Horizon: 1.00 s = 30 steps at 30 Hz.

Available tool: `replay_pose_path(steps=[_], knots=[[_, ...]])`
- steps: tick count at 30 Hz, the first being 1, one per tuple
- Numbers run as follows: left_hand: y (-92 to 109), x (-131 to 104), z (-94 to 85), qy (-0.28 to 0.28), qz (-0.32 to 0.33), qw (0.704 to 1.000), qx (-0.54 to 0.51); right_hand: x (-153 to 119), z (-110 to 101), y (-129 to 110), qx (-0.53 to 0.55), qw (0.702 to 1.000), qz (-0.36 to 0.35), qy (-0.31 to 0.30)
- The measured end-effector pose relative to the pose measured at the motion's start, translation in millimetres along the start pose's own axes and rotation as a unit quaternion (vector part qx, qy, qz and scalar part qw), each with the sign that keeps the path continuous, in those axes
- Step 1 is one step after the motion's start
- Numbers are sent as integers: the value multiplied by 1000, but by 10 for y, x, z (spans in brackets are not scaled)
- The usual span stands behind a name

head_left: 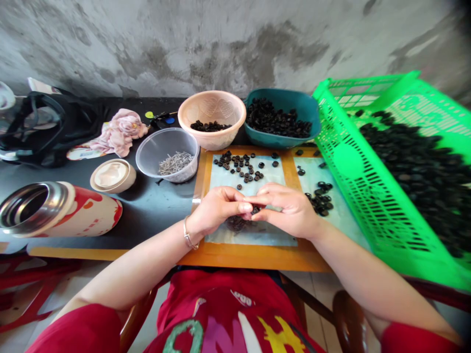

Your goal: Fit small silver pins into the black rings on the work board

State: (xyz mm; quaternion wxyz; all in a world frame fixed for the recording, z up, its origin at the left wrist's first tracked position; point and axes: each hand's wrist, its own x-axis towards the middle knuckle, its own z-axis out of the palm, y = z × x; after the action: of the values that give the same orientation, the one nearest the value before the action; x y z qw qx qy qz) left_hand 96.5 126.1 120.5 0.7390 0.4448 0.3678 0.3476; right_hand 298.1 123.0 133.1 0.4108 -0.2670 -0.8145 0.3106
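My left hand [221,208] and my right hand [289,208] meet over the pale work sheet [219,238], thumbs and fingers pinched together. Between the fingertips shows a small black part [255,210], mostly hidden, which both hands grip. Beneath them lies a heap of dark pieces [237,223], partly covered by the hands. Small black rings [246,174] with centre holes are scattered on the sheet just beyond the hands. Larger black round pieces [322,200] lie in a group to the right of my right hand.
A clear bowl of metal pins [175,163] stands left, a pink bowl [211,142] and a teal basin [281,142] of black parts behind. The green crate [362,181] of black pieces fills the right. An uncapped thermos [88,211], a cup lid [113,175] and a pink cloth [123,130] sit left.
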Motion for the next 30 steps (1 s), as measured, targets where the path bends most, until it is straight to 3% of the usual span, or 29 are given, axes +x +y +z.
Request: replay_pose_path(steps=[6, 12, 15, 26, 30], knots=[[-5, 16, 26, 28, 18, 999, 35, -6, 49, 38, -6, 999, 12, 50], [15, -21, 78, 14, 115, 993, 30, 16, 37, 62, -2, 997, 3, 83], [2, -61, 105, 14, 146, 986, 80, 32, 29, 61, -12, 996, -6, 89], [-10, -92, 105, 56, 149, 971, 178, 19, 132, -14, -9, 994, 19, 106], [24, -111, 138, 49, 165, 973, 154, 3, 146, -39, -14, 994, 11, 108]])
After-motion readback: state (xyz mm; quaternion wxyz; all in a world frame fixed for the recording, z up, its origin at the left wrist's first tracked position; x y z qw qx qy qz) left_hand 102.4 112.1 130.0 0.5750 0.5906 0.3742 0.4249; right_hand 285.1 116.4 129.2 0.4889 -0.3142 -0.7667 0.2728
